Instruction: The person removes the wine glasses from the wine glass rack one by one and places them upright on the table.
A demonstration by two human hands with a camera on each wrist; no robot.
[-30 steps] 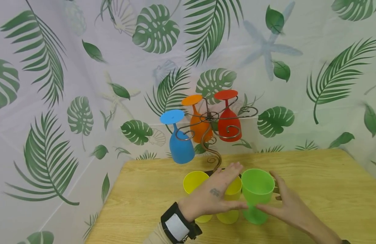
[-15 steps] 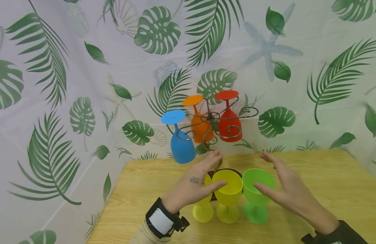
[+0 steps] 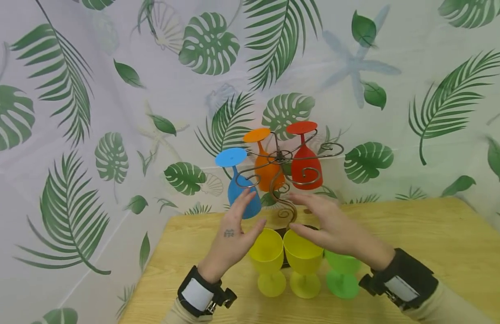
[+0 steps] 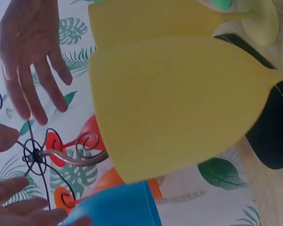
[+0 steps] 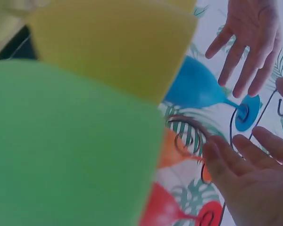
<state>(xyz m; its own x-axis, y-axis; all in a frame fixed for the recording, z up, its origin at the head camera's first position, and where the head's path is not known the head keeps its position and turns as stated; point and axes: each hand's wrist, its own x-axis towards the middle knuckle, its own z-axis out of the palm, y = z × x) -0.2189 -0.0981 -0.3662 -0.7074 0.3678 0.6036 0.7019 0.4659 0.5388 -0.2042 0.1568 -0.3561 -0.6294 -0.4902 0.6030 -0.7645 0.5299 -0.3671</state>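
My left hand [image 3: 231,234] is raised at the left yellow goblet [image 3: 270,254], fingers spread and holding nothing. My right hand [image 3: 335,227] hovers over the right yellow goblet [image 3: 304,256], thumb near its rim, and partly covers the green goblet [image 3: 343,274]. These three goblets stand upright in a row on the table. Behind them, a curled wire rack [image 3: 279,155] carries a blue goblet [image 3: 252,204], an orange goblet [image 3: 268,175] and a red goblet [image 3: 306,166], hung upside down by their feet. In the left wrist view a yellow goblet [image 4: 179,108] fills the middle.
A dark round base [image 3: 286,265] of the rack shows between the standing goblets. The wooden table [image 3: 416,243] reaches back to a leaf-printed cloth backdrop [image 3: 400,135]. One wire arm [image 3: 331,148] at the rack's right bears no goblet.
Both hands have moved left from around the green goblet. The left hand now sits by the left yellow goblet, the right over the other yellow one. The goblets stay put.
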